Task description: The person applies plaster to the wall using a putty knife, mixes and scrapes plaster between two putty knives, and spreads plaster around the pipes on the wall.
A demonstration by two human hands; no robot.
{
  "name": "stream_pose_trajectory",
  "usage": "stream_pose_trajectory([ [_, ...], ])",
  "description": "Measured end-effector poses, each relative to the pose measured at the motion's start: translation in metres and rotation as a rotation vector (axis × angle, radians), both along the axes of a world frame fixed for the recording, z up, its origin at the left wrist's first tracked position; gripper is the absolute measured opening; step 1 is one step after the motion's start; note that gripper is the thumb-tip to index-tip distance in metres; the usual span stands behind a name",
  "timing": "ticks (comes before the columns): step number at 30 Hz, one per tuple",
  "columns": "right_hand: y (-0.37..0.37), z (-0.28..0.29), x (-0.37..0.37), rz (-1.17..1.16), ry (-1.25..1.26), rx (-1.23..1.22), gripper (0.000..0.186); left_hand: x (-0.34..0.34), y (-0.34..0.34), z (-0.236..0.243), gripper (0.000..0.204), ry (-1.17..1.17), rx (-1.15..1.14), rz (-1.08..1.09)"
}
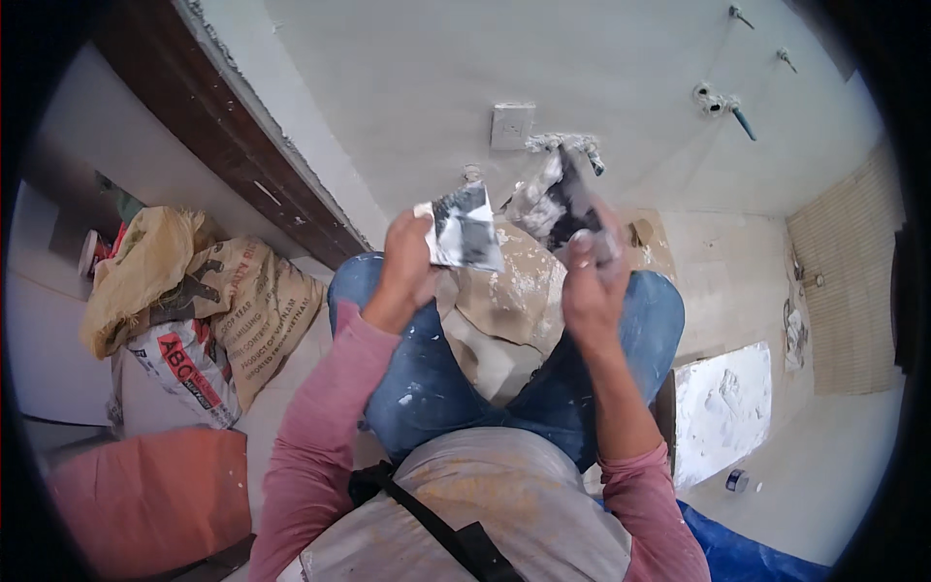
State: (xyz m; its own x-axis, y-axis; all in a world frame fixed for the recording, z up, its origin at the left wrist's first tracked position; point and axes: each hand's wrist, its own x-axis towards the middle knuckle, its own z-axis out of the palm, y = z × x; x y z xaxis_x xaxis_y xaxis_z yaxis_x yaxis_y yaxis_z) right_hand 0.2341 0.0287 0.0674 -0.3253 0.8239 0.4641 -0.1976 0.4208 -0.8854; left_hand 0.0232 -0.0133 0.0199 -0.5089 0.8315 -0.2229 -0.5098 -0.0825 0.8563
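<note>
One smeared, squarish plate (467, 229) sits pinched at its left edge in the left hand (408, 254), jutting right; the right hand (594, 291) closes round a putty-caked tool (570, 210), long axis pointing away, slightly leftward, toward the wall (388, 97) beyond.

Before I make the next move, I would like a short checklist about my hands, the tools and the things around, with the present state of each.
1. Left hand grips the smeared rectangular plate: ok.
2. Right hand holds the dark blade tool: ok.
3. Both tools free of white material: not ok; both are coated or smeared.
4. Blade tool touching the rough white wall patch: cannot tell; they meet in the picture, but depth is unclear.
5. Both hands apart from the square wall fitting: ok.
6. White-smeared board in sight: ok, on the right side.
</note>
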Motion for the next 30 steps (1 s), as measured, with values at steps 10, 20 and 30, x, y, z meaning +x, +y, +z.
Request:
stream_pose_trajectory([
  [10,-0.022,-0.020,-0.033,0.107,-0.335,0.614,0.064,0.026,-0.036,0.003,0.026,-0.200,0.102,0.128],
  [20,-0.007,-0.073,-0.003,-0.031,-0.668,0.471,0.053,0.007,-0.051,-0.003,0.025,-0.248,0.209,0.187],
  [30,0.013,-0.065,-0.015,0.495,0.488,-0.941,0.035,0.000,-0.048,0.013,0.024,0.026,0.164,-0.136],
])
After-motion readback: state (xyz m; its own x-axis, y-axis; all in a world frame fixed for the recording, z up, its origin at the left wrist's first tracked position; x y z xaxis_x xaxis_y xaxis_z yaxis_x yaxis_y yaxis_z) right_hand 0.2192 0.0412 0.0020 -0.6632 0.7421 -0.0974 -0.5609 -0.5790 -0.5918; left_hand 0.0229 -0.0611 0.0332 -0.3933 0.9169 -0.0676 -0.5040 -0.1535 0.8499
